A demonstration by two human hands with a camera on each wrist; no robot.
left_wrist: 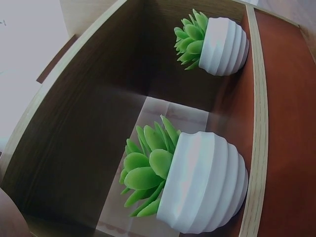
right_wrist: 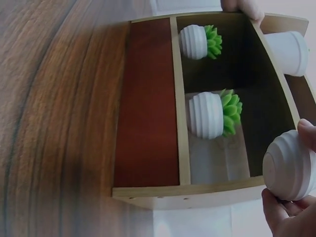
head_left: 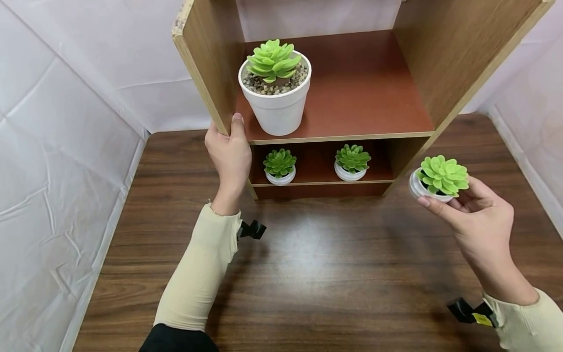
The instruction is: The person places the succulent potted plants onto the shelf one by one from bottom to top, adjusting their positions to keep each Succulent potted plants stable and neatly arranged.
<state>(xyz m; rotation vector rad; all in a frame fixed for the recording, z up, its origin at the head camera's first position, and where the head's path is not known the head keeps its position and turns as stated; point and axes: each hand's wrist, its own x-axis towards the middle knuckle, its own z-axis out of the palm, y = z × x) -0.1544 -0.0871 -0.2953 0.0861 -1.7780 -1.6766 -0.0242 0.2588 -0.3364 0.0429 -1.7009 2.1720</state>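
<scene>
My left hand (head_left: 230, 159) grips the lower front edge of the left side panel (head_left: 206, 68) of a wooden shelf, thumb on the inner face. Right of the shelf, my right hand (head_left: 486, 220) holds a small potted succulent (head_left: 443, 175) in the air by its white ribbed pot (right_wrist: 286, 168), between thumb and fingers. Two like succulents stand apart in the lower compartment, one left (head_left: 280, 166) and one right (head_left: 352, 162). On the red board above, at its left end, sits a larger succulent in a smooth white pot (head_left: 281, 110) with gravel.
The shelf's right side panel (head_left: 466, 54) slants up between the upper compartment and my right hand. A dark wood-grain surface (head_left: 303, 278) lies beneath everything. White sheeting (head_left: 57, 161) hangs at the left, back and right.
</scene>
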